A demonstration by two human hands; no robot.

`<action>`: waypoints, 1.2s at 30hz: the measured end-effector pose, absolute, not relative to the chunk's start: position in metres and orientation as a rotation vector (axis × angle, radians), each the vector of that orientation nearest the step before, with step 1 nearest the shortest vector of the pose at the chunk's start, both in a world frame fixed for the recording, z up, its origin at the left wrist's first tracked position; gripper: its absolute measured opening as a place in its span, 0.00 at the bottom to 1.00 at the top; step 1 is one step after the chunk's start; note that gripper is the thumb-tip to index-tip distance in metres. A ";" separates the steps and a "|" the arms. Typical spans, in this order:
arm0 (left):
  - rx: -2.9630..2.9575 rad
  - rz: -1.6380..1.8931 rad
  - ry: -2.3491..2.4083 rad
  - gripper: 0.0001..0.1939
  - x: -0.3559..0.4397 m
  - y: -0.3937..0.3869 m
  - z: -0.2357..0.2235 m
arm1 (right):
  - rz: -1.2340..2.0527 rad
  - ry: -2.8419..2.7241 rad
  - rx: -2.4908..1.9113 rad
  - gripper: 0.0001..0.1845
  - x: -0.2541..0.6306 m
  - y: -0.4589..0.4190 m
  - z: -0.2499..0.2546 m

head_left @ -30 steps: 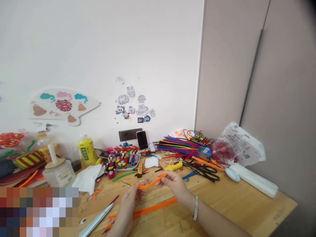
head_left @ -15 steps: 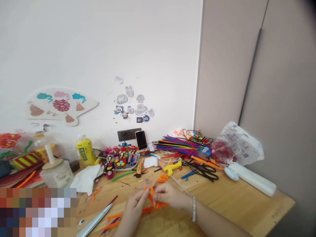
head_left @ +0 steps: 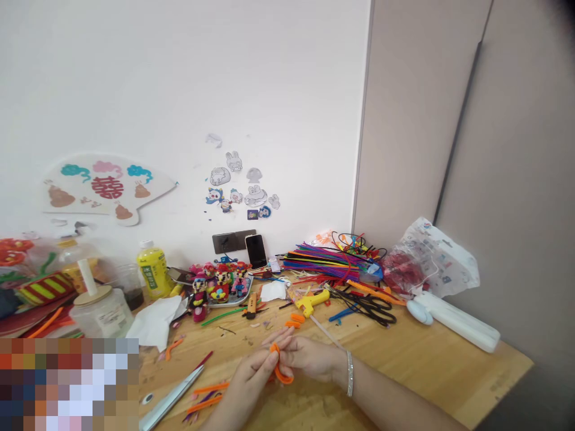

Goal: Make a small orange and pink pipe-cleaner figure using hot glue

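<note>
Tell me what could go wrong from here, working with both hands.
The bent orange strip might spring out of the small pinch between the left hand and right hand. The silver blade lies beside the left forearm, which might brush it. The right wrist could nudge the yellow glue gun's stick, which reaches close to it.

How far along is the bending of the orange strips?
Done: the folded pieces beside the glue gun already look shaped. In hand: the left hand and right hand hold a curled strip. Left: the straight strips near the blade look unworked; whether all are needed, I cannot tell.
</note>
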State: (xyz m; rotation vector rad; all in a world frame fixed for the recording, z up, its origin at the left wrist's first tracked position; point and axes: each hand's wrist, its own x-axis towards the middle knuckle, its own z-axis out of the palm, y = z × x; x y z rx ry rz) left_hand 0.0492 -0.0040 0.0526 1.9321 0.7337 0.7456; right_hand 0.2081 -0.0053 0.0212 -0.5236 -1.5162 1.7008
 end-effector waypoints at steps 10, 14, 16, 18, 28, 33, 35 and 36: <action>1.536 0.769 0.652 0.22 0.056 -0.010 0.055 | 2.027 -1.371 -0.466 0.24 0.206 -0.009 0.031; 1.374 0.881 0.787 0.24 0.058 -0.010 0.052 | 1.911 -1.221 -0.537 0.19 0.197 -0.013 0.034; 1.451 0.971 0.842 0.22 0.058 -0.007 0.051 | 1.876 -1.177 -0.554 0.18 0.193 -0.014 0.034; 1.549 1.016 0.863 0.20 0.056 -0.002 0.049 | 1.908 -1.175 -0.545 0.18 0.192 -0.014 0.033; 1.632 0.972 0.860 0.18 0.055 0.002 0.048 | 1.755 -1.267 -0.690 0.18 0.196 -0.014 0.036; 1.751 1.053 1.001 0.19 0.051 0.007 0.050 | 1.215 -1.533 -0.941 0.18 0.197 -0.011 0.037; 1.852 1.082 1.066 0.17 0.049 0.010 0.050 | 0.929 -1.673 -1.048 0.16 0.199 -0.010 0.037; 1.910 1.081 1.109 0.17 0.048 0.010 0.049 | 0.789 -1.733 -1.094 0.14 0.200 -0.009 0.037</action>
